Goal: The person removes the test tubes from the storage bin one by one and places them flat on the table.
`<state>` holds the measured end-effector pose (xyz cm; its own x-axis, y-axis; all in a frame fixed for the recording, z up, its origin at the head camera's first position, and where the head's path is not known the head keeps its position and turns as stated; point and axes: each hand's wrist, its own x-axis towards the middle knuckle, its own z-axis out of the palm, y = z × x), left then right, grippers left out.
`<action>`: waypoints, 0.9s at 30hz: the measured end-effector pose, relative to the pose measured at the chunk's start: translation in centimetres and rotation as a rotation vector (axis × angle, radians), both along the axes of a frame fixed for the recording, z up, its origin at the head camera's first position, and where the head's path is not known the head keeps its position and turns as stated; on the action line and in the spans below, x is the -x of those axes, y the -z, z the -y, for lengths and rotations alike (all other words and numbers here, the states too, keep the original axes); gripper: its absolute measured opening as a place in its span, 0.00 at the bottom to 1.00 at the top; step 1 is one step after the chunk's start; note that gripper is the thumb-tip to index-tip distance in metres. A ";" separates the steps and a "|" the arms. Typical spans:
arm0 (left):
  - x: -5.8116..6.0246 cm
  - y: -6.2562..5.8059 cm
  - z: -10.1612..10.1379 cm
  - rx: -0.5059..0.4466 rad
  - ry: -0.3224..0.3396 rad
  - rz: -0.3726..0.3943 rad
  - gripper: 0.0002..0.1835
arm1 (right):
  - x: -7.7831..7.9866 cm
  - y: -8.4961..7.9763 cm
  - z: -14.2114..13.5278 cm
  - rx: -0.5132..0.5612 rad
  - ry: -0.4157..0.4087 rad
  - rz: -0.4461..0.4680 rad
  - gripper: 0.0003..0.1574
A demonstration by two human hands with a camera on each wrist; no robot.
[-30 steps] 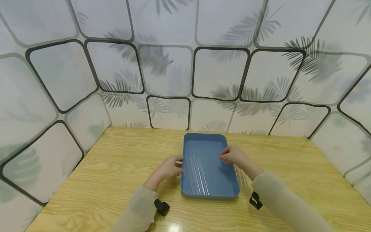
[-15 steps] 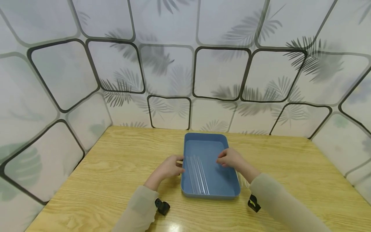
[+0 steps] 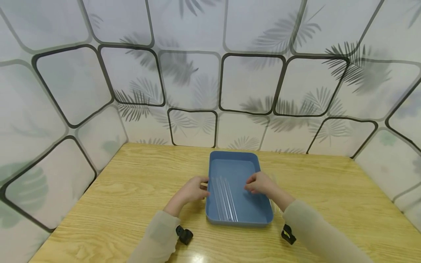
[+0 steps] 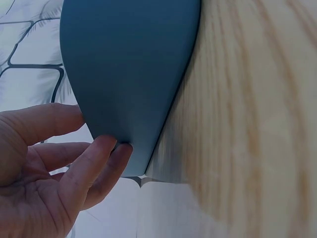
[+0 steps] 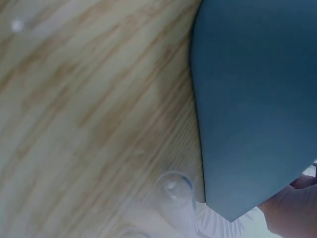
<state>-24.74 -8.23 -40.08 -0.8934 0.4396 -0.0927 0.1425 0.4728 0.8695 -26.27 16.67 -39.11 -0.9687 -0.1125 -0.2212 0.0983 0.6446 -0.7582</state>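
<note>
A blue rectangular tray (image 3: pixel 234 166) lies on the table. Several clear tubes (image 3: pixel 224 199) lie side by side along its left half. My left hand (image 3: pixel 192 189) is at the tray's left side; in the left wrist view its fingertips (image 4: pixel 122 151) touch the outer wall. Over the tray's right half is my right hand (image 3: pixel 261 183), fingers bent and tips close together. Whether something transparent is between those fingertips I cannot tell. The right wrist view shows only part of the right hand (image 5: pixel 292 210), beyond the tray wall.
More clear tubes (image 3: pixel 275 207) lie on the wooden table (image 3: pixel 148 175) just right of the tray, partly behind the right forearm. One round tube end (image 5: pixel 173 186) shows in the right wrist view. A patterned curtain (image 3: pixel 190 80) stands behind the table.
My right hand has moved slightly left and toward me over the tray. My left hand has stayed at the tray's left side, and the tubes in the tray lie as before.
</note>
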 end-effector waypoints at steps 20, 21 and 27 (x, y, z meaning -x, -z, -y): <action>-0.2 -0.2 -0.1 0.006 0.003 -0.007 0.30 | -0.5 0.0 0.7 0.002 -0.021 0.021 0.17; -0.1 -0.1 -0.1 0.007 0.004 -0.006 0.29 | -0.6 0.0 0.7 0.001 -0.028 0.023 0.17; 0.0 0.0 -0.1 0.001 0.010 -0.019 0.29 | -0.7 0.2 1.3 0.000 -0.050 0.018 0.18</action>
